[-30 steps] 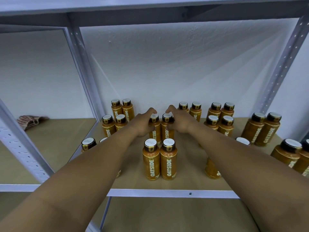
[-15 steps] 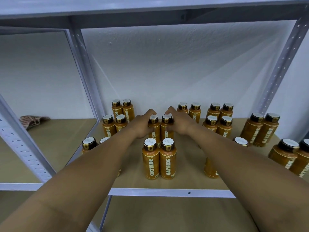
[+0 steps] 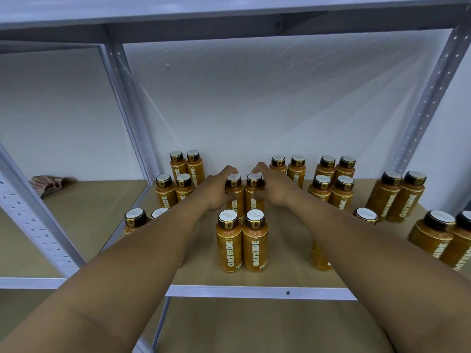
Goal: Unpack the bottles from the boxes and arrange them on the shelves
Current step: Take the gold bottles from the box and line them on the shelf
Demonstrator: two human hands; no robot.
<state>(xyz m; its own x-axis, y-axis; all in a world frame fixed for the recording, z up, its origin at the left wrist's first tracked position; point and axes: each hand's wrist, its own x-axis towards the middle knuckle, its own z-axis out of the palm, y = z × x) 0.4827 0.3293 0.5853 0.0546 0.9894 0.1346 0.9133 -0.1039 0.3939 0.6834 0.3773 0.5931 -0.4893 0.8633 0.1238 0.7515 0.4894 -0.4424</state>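
Now left hand [image 3: 216, 191], right hand [image 3: 276, 189] round bottles [image 3: 239, 197]

White textured wall [image 3: 267, 103] behind, rough plaster finish, pale light streaks fanning across its right half. One small raised speck [image 3: 167, 64] sits on it, upper left of centre. Crumpled striped fabric bundle [image 3: 52, 183], brownish and cream, lies on the left bay's board [image 3: 96, 207], far back, close to the wall.

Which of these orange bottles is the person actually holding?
The two directly behind the front pair: the left hand holds the left bottle, the right hand the right bottle. No hand is on the others.
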